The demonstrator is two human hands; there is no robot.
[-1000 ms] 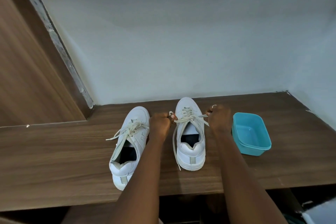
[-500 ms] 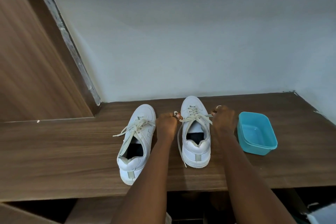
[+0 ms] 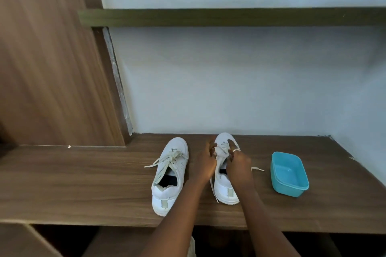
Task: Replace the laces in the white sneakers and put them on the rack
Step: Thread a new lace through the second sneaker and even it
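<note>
Two white sneakers stand on the wooden shelf (image 3: 83,183), toes toward the wall. The left sneaker (image 3: 170,175) has its cream laces lying loose across the tongue. Both my hands are over the right sneaker (image 3: 224,190). My left hand (image 3: 205,161) pinches the lace at the shoe's left eyelets. My right hand (image 3: 239,162) is over the tongue with fingers curled on the lace (image 3: 222,150). One lace end (image 3: 258,169) trails out to the right on the shelf, another hangs down the shoe's left side.
A teal plastic tub (image 3: 289,174) sits on the shelf right of the shoes. A narrow upper shelf (image 3: 229,17) runs along the pale wall. A wooden panel (image 3: 48,58) stands at the left. Dark open space lies below the shelf's front edge.
My hands have come together over the right sneaker's laces from pulling them apart. The lace end now lies out to the right. The view has tilted up, showing the upper shelf.
</note>
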